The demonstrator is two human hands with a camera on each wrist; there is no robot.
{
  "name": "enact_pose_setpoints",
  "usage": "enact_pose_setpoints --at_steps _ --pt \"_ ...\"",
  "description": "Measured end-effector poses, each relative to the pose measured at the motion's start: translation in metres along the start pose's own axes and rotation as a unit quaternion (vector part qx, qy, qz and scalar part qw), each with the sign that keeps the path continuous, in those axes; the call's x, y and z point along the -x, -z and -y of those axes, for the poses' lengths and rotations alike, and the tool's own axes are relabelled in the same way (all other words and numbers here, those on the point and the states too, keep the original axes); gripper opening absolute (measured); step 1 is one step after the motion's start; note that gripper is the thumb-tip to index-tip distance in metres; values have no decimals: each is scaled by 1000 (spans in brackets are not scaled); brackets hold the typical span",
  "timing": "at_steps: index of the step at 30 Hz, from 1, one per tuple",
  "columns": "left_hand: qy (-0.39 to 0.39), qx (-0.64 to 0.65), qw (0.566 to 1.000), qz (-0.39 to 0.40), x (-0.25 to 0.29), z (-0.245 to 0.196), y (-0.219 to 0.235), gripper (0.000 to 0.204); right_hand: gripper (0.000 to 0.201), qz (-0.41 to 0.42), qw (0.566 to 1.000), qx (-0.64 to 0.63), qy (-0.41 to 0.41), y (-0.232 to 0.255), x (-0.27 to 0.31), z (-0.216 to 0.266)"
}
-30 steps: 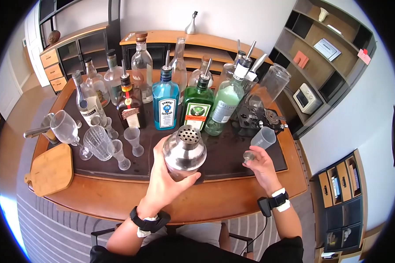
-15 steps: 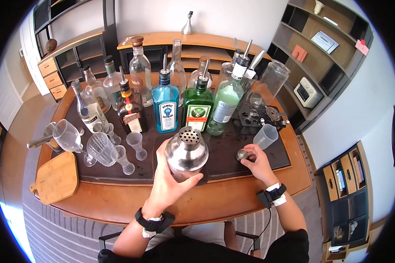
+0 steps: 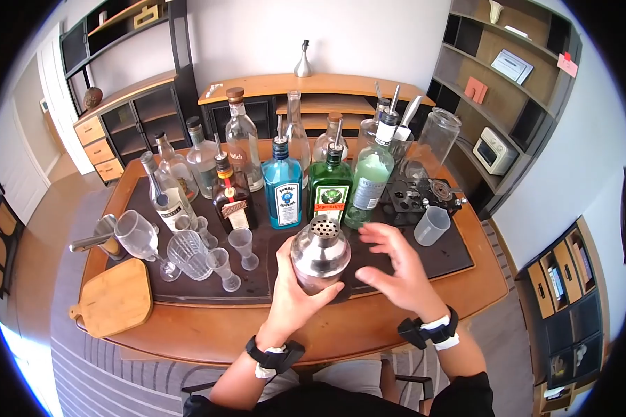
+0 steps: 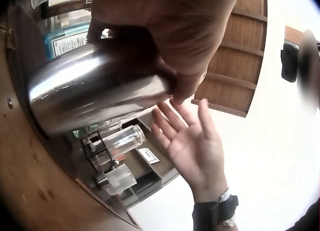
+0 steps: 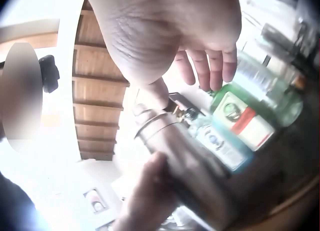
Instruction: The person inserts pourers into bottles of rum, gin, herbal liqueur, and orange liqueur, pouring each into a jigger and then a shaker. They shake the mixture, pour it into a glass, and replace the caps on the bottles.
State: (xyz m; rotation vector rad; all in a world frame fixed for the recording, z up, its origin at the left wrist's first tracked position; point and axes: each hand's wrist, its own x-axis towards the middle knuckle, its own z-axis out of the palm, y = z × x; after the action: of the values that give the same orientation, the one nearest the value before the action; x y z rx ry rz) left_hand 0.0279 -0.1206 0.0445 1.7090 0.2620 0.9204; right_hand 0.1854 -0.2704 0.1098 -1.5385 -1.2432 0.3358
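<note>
A steel cocktail shaker (image 3: 320,257) with a perforated strainer top stands upright near the front of the table. My left hand (image 3: 292,295) holds it around the lower body from the left, thumb across the front. In the left wrist view, the polished body of the shaker (image 4: 90,88) runs below the left hand (image 4: 165,25). To the right of the shaker, my right hand (image 3: 403,278) has its fingers spread, apart from the metal and with nothing in it. The right wrist view shows that hand (image 5: 170,35) above the shaker's top. The small metal cap is out of sight.
Behind the shaker stand a blue bottle (image 3: 283,191), a green bottle (image 3: 329,187) and a pale green bottle (image 3: 370,184). Several glasses, including a ribbed one (image 3: 190,256), stand left, near a wooden board (image 3: 115,297). A plastic cup (image 3: 432,226) is at right.
The right hand has let go of the small metal cap over at the right of the table and come across to the shaker with fingers spread. The left hand keeps its hold on the shaker.
</note>
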Motion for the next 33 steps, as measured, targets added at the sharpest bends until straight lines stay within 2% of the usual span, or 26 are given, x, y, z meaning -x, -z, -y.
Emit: enact_pose_setpoints --at_steps 1,3,5,6,9,10,14,17,20,23,25,27,29,30,31,33 --pt "-3 20 1000 -4 0 2 -2 105 91 18 999 -42 12 -12 -4 -3" --pt "-5 57 998 -18 2 9 -5 99 102 11 995 -86 51 -41 -15 2" --pt "11 26 999 -39 5 16 -11 96 107 1 991 -128 33 -64 -20 9" --pt "10 7 999 -38 6 16 -9 95 100 -34 994 -100 25 -73 -23 7" --pt "2 -45 999 -24 0 12 -1 95 89 -66 995 -68 31 -81 -29 13" --pt "-3 -60 998 -16 -2 10 1 96 79 -89 993 -60 57 -83 -30 12" --pt "28 -21 999 -4 -8 7 0 97 79 -76 995 -42 54 -74 -36 4" --pt "53 28 998 23 -8 8 3 97 79 -42 993 -69 90 -68 -39 -5" --pt "60 50 996 42 -13 2 8 97 83 -20 993 -89 74 -65 -43 -7" --pt "25 93 994 52 -15 13 10 96 84 1 994 -82 68 -61 -48 -13" --pt "33 105 991 73 -17 15 15 95 84 28 994 -65 80 -57 -54 -18" --pt "34 110 986 122 -20 20 21 99 84 76 987 -125 67 -52 -57 -14" --pt "4 125 980 156 -23 9 23 124 83 154 963 -219 34 -40 -63 -25" --pt "2 103 981 166 -24 7 24 126 82 178 941 -286 23 -40 -65 -25" --pt "0 81 981 179 -24 5 25 128 82 172 937 -304 19 -41 -64 -25" --pt "12 88 980 177 -23 2 26 120 82 190 944 -269 26 -37 -62 -23"
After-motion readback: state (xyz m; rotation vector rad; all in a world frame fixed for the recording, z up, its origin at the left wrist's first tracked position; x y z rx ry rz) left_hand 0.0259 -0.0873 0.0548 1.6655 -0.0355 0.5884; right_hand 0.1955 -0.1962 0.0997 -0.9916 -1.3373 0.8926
